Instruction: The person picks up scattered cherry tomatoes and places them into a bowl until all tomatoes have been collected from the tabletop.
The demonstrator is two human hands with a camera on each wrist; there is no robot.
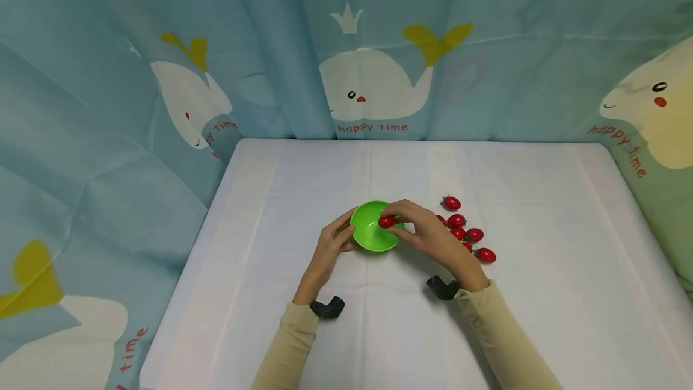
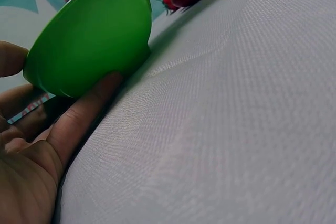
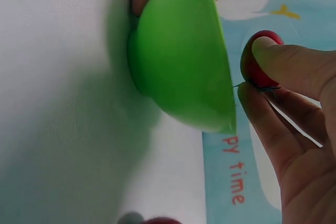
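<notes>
A small green bowl (image 1: pixel 369 235) stands on the white cloth, and no fruit shows inside it in the head view. My left hand (image 1: pixel 331 242) holds the bowl by its left side; in the left wrist view the thumb is at the rim and fingers (image 2: pixel 84 114) reach under the wall. Just above the bowl's right rim, my right hand (image 1: pixel 425 235) pinches a red cherry tomato (image 3: pixel 257 61) between thumb and fingers. Several more cherry tomatoes (image 1: pixel 456 221) with green stems lie on the cloth to the right, partly hidden behind the right hand.
The table (image 1: pixel 260 197) is covered with a white cloth. A blue curtain (image 1: pixel 271 47) with whale prints hangs behind it and at the left side. Black wrist-worn pieces (image 1: pixel 328 307) sit by both cuffs.
</notes>
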